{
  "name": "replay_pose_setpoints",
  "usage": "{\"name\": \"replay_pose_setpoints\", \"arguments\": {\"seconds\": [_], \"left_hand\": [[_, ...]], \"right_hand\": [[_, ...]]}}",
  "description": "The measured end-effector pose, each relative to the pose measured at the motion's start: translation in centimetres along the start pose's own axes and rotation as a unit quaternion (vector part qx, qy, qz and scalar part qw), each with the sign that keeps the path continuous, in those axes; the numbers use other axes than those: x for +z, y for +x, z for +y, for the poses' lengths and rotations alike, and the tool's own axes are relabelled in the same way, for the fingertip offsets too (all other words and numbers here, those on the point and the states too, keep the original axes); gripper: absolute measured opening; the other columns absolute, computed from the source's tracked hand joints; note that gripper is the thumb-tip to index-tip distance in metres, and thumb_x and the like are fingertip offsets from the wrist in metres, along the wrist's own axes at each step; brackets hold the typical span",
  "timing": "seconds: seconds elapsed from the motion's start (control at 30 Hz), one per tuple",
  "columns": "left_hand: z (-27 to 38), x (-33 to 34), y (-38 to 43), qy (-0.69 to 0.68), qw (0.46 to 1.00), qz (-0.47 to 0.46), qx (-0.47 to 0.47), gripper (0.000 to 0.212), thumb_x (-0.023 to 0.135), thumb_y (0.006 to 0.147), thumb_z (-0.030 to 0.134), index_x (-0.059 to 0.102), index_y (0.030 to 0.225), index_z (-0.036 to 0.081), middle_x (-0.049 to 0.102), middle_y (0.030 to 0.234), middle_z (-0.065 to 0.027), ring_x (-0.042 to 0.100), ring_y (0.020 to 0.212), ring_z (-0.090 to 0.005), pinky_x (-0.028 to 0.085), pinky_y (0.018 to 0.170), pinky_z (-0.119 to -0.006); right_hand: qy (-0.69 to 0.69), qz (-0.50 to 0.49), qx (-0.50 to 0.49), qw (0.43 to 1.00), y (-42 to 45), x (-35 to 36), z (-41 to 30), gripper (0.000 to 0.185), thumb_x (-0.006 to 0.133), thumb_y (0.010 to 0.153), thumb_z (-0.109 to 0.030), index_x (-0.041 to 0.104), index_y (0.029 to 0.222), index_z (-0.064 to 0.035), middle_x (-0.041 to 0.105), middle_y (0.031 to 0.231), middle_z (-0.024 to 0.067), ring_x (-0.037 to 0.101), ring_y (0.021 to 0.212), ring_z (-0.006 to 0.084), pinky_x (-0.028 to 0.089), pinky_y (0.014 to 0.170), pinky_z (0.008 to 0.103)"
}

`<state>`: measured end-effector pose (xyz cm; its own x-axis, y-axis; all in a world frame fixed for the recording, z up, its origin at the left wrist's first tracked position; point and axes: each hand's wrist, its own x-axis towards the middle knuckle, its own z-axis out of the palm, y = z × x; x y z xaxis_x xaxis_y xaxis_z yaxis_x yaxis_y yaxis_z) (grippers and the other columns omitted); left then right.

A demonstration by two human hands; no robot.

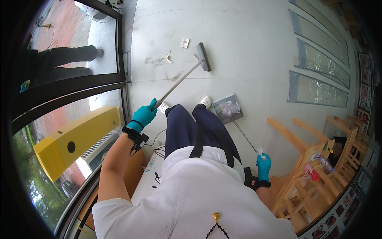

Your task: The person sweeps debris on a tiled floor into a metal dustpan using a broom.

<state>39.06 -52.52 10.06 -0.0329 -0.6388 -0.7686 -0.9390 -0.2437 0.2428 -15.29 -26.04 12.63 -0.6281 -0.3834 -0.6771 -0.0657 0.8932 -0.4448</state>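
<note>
My left hand point(143, 115), in a teal glove, grips the end of a long broom handle point(180, 80). The grey broom head point(203, 57) rests on the pale tiled floor ahead of my feet, its dark bristles facing right. Lower on the right, my gloved right hand point(263, 165) holds the handle point(244, 133) of a long-handled dustpan. Crumpled clear plastic point(230, 109) lies in the grey dustpan point(220, 100), beside my white clog point(206, 102). Left of the broom head are a crescent-shaped scrap point(169, 58), a small white packet or card point(185, 42) and dark dirt smears point(155, 61).
Dark-framed glass doors point(121, 50) line my left; a person's legs point(71, 56) show in the glass, near a yellow box-like object point(77, 140). Wooden stools or chairs point(304, 155) crowd the right. Several clear panels with grey ends point(317, 89) lie beyond. Cables point(159, 151) are behind my left side.
</note>
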Motion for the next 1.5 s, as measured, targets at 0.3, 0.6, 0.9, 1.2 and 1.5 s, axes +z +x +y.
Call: {"name": "replay_pose_setpoints", "arguments": {"seconds": [0.3,0.6,0.9,1.2,1.5], "left_hand": [[12.7,6.4,15.1,-0.035,0.997,0.047,0.046,0.055,0.029,0.089,0.056,0.054,0.111,0.012,0.063,0.089,-0.019,0.06,0.086,-0.0354,0.046,0.078,-0.042],[0.8,4.5,11.5,-0.17,0.98,-0.028,-0.099,0.058,0.042,0.085,0.055,0.045,0.13,0.019,0.062,0.074,-0.0117,0.059,0.054,-0.0194,0.048,0.053,-0.032],[0.2,8.2,-5.4,0.034,0.985,0.136,-0.097,0.044,0.051,0.086,0.03,0.047,0.128,0.016,0.062,0.069,-0.0139,0.061,0.057,-0.029,0.049,0.054,-0.041],[6.1,8.6,-6.7,-0.546,0.82,-0.096,-0.143,0.025,0.059,0.08,0.018,0.054,0.096,-0.001,0.058,0.067,-0.0075,0.053,0.049,-0.0117,0.042,0.042,-0.022],[-0.7,9.4,-8.4,-0.248,0.956,0.07,-0.141,0.028,0.061,0.082,0.019,0.05,0.101,0.003,0.055,0.067,-0.0056,0.052,0.05,-0.0136,0.044,0.042,-0.027]], "right_hand": [[-0.014,-0.006,-0.006,1.0,0.7,-1.8,-0.6,0.032,0.063,0.08,-0.016,0.056,0.108,-0.0007,0.058,0.079,0.0073,0.056,0.063,0.0139,0.047,0.051,0.0258],[-0.013,-0.002,-0.019,1.0,0.9,0.0,-2.5,0.031,0.064,0.08,-0.016,0.057,0.107,-0.001,0.059,0.08,0.0079,0.056,0.064,0.0142,0.048,0.05,0.0256],[-0.081,-0.002,-0.048,0.996,5.8,-2.6,-7.6,0.028,0.063,0.08,-0.017,0.058,0.101,0.0004,0.06,0.076,0.0092,0.058,0.061,0.0151,0.049,0.048,0.0272],[-0.112,-0.054,-0.106,0.987,9.4,-2.3,-12.9,0.033,0.064,0.078,-0.022,0.058,0.1,0.0019,0.059,0.077,0.0094,0.058,0.061,0.0157,0.048,0.047,0.0271],[-0.094,-0.041,-0.096,0.99,9.9,1.1,-12.7,0.03,0.062,0.081,-0.022,0.057,0.103,-0.0022,0.057,0.073,0.005,0.055,0.058,0.0121,0.045,0.045,0.0247]]}}
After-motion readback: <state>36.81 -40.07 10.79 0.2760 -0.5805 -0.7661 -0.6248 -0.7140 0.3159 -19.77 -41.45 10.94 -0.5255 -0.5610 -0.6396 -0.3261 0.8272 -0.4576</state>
